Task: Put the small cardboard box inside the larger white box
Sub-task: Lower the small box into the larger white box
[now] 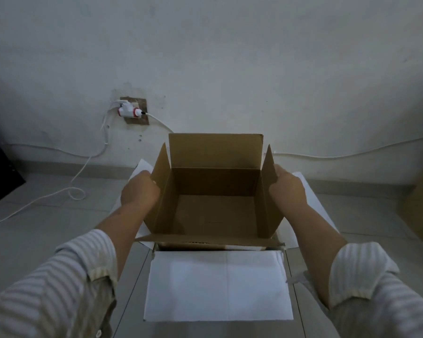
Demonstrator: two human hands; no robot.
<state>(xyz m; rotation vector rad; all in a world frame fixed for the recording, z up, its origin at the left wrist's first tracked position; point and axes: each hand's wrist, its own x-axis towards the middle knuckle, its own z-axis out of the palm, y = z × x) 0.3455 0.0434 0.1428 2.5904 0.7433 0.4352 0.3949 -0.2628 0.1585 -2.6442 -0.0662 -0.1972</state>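
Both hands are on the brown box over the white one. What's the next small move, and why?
Probably lower it straight down, keeping it level. The left hand and right hand each hold a side of the open cardboard box, which sits over the white box with white flaps splayed out on every side, so the opening looks clear.

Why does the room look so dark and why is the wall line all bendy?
In the head view, the light is dim and bluish, so the inside of the cardboard box sits in deep shadow while the white box flap looks brightest. The wide-angle lens bends the cable along the wall and stretches the striped sleeves at the edges. The left hand and right hand look slightly soft.
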